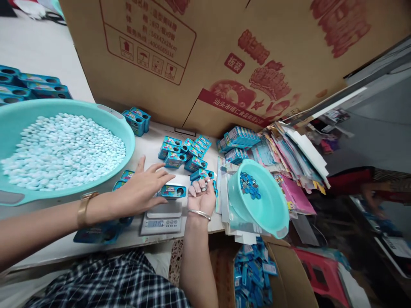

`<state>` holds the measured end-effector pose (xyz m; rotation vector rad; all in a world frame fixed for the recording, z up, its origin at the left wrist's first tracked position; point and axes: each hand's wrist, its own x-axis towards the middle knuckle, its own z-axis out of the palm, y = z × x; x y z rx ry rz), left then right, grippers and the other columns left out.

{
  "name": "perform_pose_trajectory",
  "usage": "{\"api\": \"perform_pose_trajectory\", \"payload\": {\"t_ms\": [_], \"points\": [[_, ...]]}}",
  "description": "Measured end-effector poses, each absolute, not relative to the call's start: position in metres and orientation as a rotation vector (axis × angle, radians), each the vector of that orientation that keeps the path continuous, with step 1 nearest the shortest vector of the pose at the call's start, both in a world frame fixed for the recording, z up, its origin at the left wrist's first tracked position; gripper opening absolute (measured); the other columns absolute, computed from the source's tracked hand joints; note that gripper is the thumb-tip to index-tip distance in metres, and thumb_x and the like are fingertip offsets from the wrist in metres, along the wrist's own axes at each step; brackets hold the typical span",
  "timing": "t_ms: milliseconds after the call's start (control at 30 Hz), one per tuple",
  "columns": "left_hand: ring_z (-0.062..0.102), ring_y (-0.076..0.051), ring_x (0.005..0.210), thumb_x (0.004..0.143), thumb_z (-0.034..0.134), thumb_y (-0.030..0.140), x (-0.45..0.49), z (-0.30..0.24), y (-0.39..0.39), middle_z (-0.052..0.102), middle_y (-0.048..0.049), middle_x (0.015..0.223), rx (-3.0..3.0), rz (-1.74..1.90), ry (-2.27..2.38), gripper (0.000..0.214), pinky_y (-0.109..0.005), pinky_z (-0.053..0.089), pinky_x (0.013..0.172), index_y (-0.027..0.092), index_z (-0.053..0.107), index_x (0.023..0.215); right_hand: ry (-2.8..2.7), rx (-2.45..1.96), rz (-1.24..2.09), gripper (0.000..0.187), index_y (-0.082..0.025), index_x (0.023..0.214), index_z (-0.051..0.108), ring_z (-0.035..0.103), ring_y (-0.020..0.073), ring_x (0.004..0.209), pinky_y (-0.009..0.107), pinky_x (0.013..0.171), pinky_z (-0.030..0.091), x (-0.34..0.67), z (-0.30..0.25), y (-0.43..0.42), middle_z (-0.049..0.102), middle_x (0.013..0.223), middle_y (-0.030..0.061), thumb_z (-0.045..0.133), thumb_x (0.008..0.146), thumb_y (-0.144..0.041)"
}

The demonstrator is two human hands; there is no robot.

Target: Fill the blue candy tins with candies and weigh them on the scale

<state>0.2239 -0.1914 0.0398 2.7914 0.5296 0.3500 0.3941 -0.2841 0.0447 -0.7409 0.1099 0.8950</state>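
Note:
My left hand [146, 186] reaches over a small digital scale [161, 219], its fingers stretched out and touching a blue tin box [173, 191] that sits on the scale pan. Beside the scale, my right hand [201, 196] rests palm up with its fingers curled round something small that I cannot make out. Several more blue tin boxes [184, 154] lie just beyond both hands. A large teal basin [126, 130] of pale blue tablets [61, 149] stands at my left.
A smaller teal bowl [272, 209] with blue caps [249, 185] tilts at the right, beside stacked boxes [239, 139] and paper cards [298, 158]. A tall cardboard carton [224, 55] walls the back. A carton of blue packets [253, 273] sits below the table edge.

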Motion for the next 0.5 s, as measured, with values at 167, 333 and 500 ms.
{"api": "perform_pose_trajectory", "payload": {"t_ms": [167, 333, 500], "points": [[0.048, -0.037, 0.127, 0.073, 0.076, 0.028, 0.245, 0.028, -0.196, 0.067, -0.0132, 0.114, 2.814, 0.191, 0.524, 0.045, -0.073, 0.003, 0.111, 0.017, 0.059, 0.113, 0.107, -0.705, 0.892, 0.018, -0.021, 0.076, 0.046, 0.035, 0.0055, 0.041, 0.016, 0.041, 0.030, 0.401, 0.038, -0.292, 0.037, 0.054, -0.0105, 0.047, 0.093, -0.028], [0.062, -0.025, 0.096, 0.075, 0.064, 0.016, 0.248, 0.033, -0.196, 0.066, -0.0063, 0.094, 2.725, 0.251, 0.498, 0.026, -0.064, 0.014, 0.114, 0.016, 0.060, 0.101, 0.279, -0.762, 0.771, 0.017, -0.021, 0.074, 0.052, 0.060, 0.0093, 0.060, 0.027, 0.067, 0.055, 0.399, 0.028, -0.295, 0.059, 0.063, -0.0053, 0.052, 0.090, -0.028], [0.058, -0.023, 0.095, 0.072, 0.058, 0.010, 0.252, 0.066, -0.191, 0.059, -0.0067, 0.100, 2.718, 0.539, 0.436, 0.040, -0.040, 0.047, 0.091, 0.019, 0.061, 0.110, 0.458, -0.723, 0.771, 0.023, -0.020, 0.070, 0.057, 0.067, 0.0113, 0.071, 0.029, 0.077, 0.057, 0.393, 0.015, -0.280, 0.067, 0.067, -0.0009, 0.047, 0.091, -0.024]]}}
